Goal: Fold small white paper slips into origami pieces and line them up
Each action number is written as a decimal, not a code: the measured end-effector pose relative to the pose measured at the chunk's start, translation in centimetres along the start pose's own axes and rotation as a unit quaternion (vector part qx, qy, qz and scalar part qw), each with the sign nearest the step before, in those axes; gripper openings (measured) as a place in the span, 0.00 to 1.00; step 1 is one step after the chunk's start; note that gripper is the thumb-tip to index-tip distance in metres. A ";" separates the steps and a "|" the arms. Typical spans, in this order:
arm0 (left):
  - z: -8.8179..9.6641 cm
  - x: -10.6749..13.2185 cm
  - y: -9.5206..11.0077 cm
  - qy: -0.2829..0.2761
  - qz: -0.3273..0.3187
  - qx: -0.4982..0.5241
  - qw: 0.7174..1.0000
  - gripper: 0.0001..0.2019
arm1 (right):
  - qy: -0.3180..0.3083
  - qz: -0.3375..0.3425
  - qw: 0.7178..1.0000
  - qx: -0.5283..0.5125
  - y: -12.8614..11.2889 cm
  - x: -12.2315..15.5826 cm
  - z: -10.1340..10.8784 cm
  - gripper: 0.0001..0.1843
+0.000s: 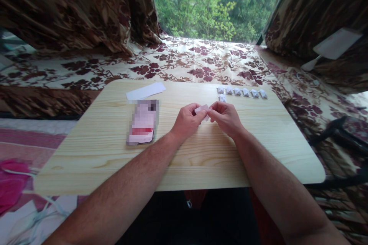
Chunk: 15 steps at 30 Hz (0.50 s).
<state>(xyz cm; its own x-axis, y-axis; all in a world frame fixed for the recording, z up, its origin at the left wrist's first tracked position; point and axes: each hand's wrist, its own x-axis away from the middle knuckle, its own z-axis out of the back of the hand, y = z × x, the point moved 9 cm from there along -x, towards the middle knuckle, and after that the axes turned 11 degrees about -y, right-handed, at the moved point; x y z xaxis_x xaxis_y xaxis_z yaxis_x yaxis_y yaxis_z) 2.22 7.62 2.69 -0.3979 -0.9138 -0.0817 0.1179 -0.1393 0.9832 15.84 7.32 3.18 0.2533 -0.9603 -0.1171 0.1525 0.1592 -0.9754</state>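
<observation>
A small folded piece of white paper [202, 111] is held above the table between both hands. My left hand [188, 119] pinches its left side, thumb on top. The fingertips of my right hand [225, 118] close on its right end. Just beyond my right hand, one small white folded-paper piece [222, 98] sits on the table, partly hidden by the hand. Behind it runs a row of several similar pointed paper pieces [237, 91].
The light wooden table [100, 160] has a stack of white paper strips [146, 91] at the back left. A blurred-out phone [142, 122] lies in front of the strips. Floral cloth [201, 61] covers the ledge behind. A black metal frame [336, 134] stands at the right.
</observation>
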 end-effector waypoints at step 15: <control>-0.3 -0.7 -0.9 -0.043 -0.024 0.083 0.995 0.13 | 0.002 0.038 0.999 0.004 -0.8 0.5 -0.3 0.17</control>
<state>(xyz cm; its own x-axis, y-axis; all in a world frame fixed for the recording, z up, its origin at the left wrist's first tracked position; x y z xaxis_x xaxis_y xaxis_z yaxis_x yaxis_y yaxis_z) 2.64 8.23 1.85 -0.4774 -0.8701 -0.1226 -0.0531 -0.1107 0.9924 15.59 6.63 3.81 0.2612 -0.9462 -0.1911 0.1398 0.2330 -0.9624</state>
